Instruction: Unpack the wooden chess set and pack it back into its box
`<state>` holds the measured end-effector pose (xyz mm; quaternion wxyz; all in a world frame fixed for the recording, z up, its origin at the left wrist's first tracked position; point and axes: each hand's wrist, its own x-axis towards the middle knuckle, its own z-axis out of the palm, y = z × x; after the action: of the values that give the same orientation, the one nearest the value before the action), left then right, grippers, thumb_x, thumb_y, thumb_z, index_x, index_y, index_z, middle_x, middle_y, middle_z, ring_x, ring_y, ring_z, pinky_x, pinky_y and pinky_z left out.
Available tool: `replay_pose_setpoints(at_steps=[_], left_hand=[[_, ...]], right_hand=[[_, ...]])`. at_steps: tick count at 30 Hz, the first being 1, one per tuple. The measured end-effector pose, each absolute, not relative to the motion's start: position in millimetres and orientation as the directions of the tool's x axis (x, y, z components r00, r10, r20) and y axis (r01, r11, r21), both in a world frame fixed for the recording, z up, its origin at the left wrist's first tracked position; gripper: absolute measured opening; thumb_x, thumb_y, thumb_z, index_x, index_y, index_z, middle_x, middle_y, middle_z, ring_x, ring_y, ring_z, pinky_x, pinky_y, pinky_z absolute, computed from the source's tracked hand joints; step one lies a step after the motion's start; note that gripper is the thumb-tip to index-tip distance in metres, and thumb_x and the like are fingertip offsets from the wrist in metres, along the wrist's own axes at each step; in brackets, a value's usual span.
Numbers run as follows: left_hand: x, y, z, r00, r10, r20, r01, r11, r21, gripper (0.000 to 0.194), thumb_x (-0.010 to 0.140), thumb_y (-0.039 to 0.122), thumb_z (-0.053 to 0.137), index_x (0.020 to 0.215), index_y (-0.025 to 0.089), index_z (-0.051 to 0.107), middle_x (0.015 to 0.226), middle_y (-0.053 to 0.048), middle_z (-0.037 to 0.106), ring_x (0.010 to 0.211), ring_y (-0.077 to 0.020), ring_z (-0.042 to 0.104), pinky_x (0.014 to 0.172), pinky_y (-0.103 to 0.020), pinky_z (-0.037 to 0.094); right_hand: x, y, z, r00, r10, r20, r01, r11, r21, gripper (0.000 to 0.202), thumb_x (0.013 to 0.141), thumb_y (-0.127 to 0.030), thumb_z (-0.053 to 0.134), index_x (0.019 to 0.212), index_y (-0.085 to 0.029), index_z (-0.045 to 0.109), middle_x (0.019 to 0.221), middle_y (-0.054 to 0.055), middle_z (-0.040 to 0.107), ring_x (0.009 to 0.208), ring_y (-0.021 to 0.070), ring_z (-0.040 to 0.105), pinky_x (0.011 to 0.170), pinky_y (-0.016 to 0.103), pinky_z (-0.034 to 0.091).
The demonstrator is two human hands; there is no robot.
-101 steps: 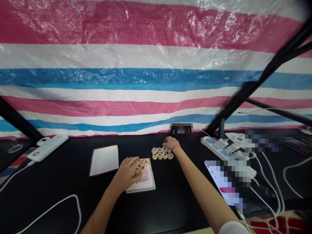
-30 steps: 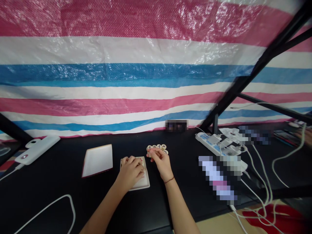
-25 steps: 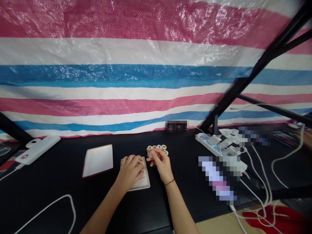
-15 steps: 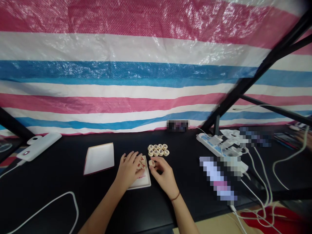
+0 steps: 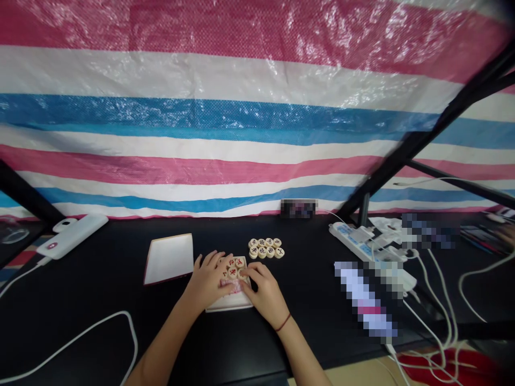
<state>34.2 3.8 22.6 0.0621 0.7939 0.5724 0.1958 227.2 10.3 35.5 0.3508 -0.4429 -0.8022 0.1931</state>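
A shallow white box (image 5: 230, 305) holds several round Chinese chess pieces (image 5: 232, 272) with red characters. My left hand (image 5: 206, 285) lies over the box's left side, fingers outstretched and covering part of the pieces. At the box's right side, my right hand (image 5: 266, 292) pinches one red-marked chess piece (image 5: 242, 274) between thumb and fingers, down among the others. Beyond the box, chess pieces with black characters (image 5: 270, 251) stand in two rows on the black table (image 5: 193, 348).
The box lid (image 5: 171, 260) lies inside-up to the left. A white power bank-like device (image 5: 74, 236) sits farther left. To the right are a power strip (image 5: 354, 241) with plugs and cables, and a blurred-out phone-like object (image 5: 366, 300). A striped sheet (image 5: 225, 118) hangs behind.
My right hand has moved left, bringing the red-marked chess piece from beside the box into it. My left hand has shifted slightly, showing more red pieces. The view has turned a little left.
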Motion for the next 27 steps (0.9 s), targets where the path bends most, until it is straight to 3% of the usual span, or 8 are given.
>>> replay_pose_setpoints(at_steps=[9,13,17,20,27], left_hand=[[30.4,19.7,9.1,0.251,0.919,0.305,0.83,-0.366,0.42,0.051,0.083,0.034,0.059,0.131,0.018,0.051,0.129,-0.013,0.055,0.122,-0.0283,0.045,0.103,-0.047,0.039],[33.0,24.0,8.6,0.209,0.918,0.338,0.83,-0.349,0.435,0.052,0.081,0.032,0.06,0.131,0.021,0.05,0.127,-0.012,0.056,0.12,-0.0285,0.046,0.101,-0.047,0.041],[31.0,21.5,12.8,0.182,0.908,0.379,0.83,-0.348,0.435,0.057,0.079,0.033,0.062,0.133,0.02,0.048,0.129,-0.012,0.055,0.123,-0.0298,0.047,0.102,-0.05,0.039],[25.8,18.2,20.4,0.197,0.886,0.42,0.806,-0.39,0.445,0.05,0.084,0.034,0.056,0.132,0.022,0.048,0.129,-0.012,0.057,0.122,-0.0282,0.05,0.102,-0.05,0.04],[16.4,9.7,39.9,0.171,0.839,0.517,0.746,-0.454,0.488,0.035,0.09,0.031,0.051,0.122,0.021,0.056,0.117,-0.01,0.062,0.114,-0.0241,0.056,0.097,-0.042,0.047]], right_hand=[[226.2,24.6,41.5,-0.386,0.848,0.363,0.596,0.53,-0.604,0.013,0.081,-0.017,0.058,0.092,-0.021,0.063,0.096,0.005,0.061,0.081,0.0167,0.061,0.076,0.027,0.05],[229.0,55.0,59.8,-0.287,0.891,0.351,0.699,0.446,-0.559,0.017,0.087,-0.026,0.052,0.099,-0.02,0.062,0.104,0.007,0.062,0.08,0.0158,0.062,0.072,0.026,0.048],[218.7,92.3,72.1,-0.182,0.977,0.113,0.919,0.21,-0.332,0.029,0.086,-0.03,0.053,0.112,-0.019,0.061,0.116,0.011,0.059,0.089,0.0207,0.064,0.071,0.028,0.046],[209.4,108.2,69.9,-0.152,0.986,-0.07,0.972,0.136,-0.192,0.027,0.085,-0.029,0.055,0.107,-0.018,0.064,0.111,0.012,0.062,0.091,0.024,0.066,0.072,0.03,0.045],[205.3,115.4,67.1,-0.151,0.982,-0.114,0.973,0.127,-0.191,0.018,0.082,-0.023,0.06,0.096,-0.016,0.068,0.098,0.015,0.07,0.094,0.0265,0.066,0.075,0.031,0.044]])
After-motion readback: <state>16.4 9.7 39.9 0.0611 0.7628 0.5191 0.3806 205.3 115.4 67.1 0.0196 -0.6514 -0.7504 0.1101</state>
